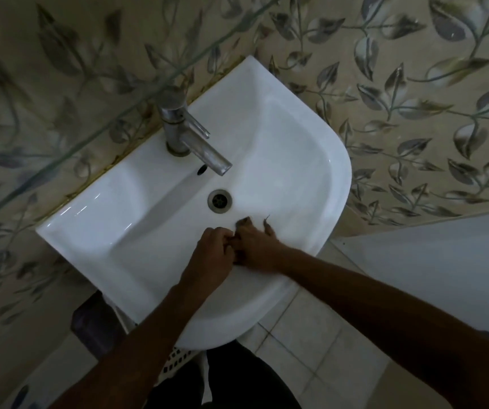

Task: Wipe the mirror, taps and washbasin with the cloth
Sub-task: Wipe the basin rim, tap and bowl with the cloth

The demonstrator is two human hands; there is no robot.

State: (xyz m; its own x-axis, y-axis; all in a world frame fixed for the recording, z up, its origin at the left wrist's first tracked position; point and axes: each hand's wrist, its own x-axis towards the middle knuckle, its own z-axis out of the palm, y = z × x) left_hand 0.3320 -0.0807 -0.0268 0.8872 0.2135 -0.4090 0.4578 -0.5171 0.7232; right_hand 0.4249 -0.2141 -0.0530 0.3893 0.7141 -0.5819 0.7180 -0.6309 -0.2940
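Two hands joined over washbasin [311, 160] front rim: left hand [207, 258] fingers curled, right hand [255, 246] gripping sth small, dark, hard to identify. Cloth not made out. Beyond hands: drain [220, 201], then tap [187, 134]. Forearms cut off by frame edge.

Tap [187, 134] stands behind drain [220, 201] in washbasin [319, 160].

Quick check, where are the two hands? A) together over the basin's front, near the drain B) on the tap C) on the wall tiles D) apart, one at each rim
A: the left hand and right hand meet over the front of the basin, just below the drain, away from the tap.
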